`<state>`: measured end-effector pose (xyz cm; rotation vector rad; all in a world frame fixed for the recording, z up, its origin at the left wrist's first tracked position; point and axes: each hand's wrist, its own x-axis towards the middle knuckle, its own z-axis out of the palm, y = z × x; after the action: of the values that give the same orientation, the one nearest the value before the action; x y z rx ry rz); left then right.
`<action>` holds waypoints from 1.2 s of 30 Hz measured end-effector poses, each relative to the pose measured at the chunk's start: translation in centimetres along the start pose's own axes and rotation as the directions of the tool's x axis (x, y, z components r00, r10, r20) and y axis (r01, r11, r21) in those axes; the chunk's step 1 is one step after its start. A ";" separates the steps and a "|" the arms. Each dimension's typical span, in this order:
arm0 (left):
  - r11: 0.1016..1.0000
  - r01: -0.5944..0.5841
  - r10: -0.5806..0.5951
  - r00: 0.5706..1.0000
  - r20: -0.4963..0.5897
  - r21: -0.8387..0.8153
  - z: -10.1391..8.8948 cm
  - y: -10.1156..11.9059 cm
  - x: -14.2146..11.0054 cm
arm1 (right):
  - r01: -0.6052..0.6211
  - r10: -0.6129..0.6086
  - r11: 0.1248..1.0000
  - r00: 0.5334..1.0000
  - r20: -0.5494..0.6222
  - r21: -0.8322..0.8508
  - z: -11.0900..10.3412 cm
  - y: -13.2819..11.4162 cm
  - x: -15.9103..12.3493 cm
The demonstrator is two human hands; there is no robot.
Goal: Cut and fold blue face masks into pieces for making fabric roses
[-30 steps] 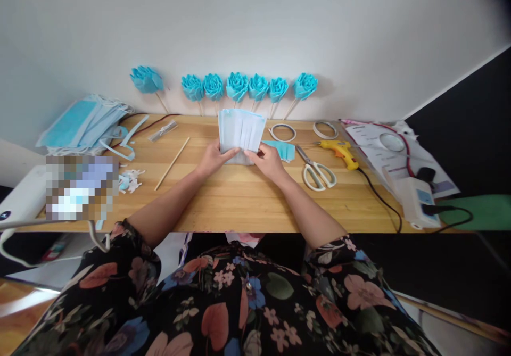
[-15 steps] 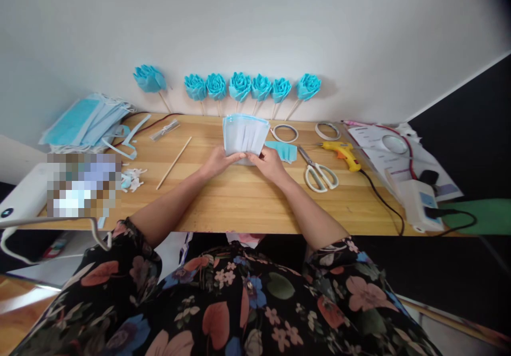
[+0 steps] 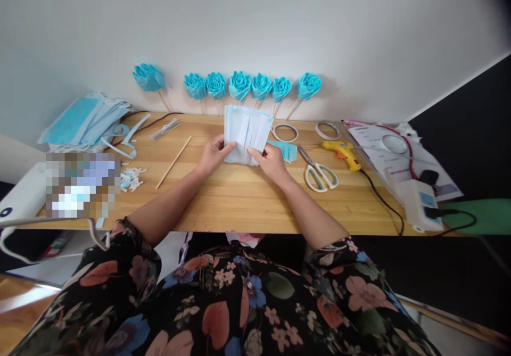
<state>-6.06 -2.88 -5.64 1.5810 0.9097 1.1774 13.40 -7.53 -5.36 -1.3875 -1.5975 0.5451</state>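
A pale blue pleated face mask sheet (image 3: pixel 246 129) stands upright over the wooden table (image 3: pixel 239 196), held from below by both hands. My left hand (image 3: pixel 213 155) pinches its lower left edge, thumb on the front. My right hand (image 3: pixel 270 162) grips the lower right corner with closed fingers. A cut blue mask piece (image 3: pixel 286 150) lies just right of my right hand.
Several blue fabric roses (image 3: pixel 239 85) on sticks lean against the wall. A wooden stick (image 3: pixel 173 162) and a stack of masks (image 3: pixel 85 122) lie left. Scissors (image 3: pixel 317 171), tape rolls (image 3: pixel 284 132), a yellow glue gun (image 3: pixel 340 152) and a power strip (image 3: pixel 419 204) lie right.
The hands have lifted and spread the mask a little; it now stands slightly higher and flatter toward me. My left hand slid up its left edge.
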 end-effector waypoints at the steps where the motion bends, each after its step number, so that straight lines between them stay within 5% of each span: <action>1: 1.000 0.002 -0.002 1.000 -0.008 -0.001 0.0 0.0 0.0 | -0.002 0.002 1.000 1.000 0.001 0.007 0.0 -0.1 0.0; 22: 0.996 -0.005 0.001 0.999 -0.049 -0.085 0.0 0.3 0.0 | -0.011 0.007 0.998 0.998 0.056 0.066 -0.3 -0.4 -0.1; 32: 0.993 -0.107 0.105 0.994 -0.044 -0.057 0.3 1.2 -0.3 | 0.054 -0.053 0.998 0.998 -0.033 0.022 -0.4 -0.8 -0.1; 36: 1.000 0.014 -0.014 1.000 -0.016 0.011 0.2 0.5 -0.4 | 0.041 -0.042 0.998 0.999 0.030 0.043 -0.2 -0.6 -0.1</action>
<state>-5.99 -3.42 -5.27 1.5735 0.9380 1.1784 13.25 -7.83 -4.78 -1.3173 -1.6265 0.5754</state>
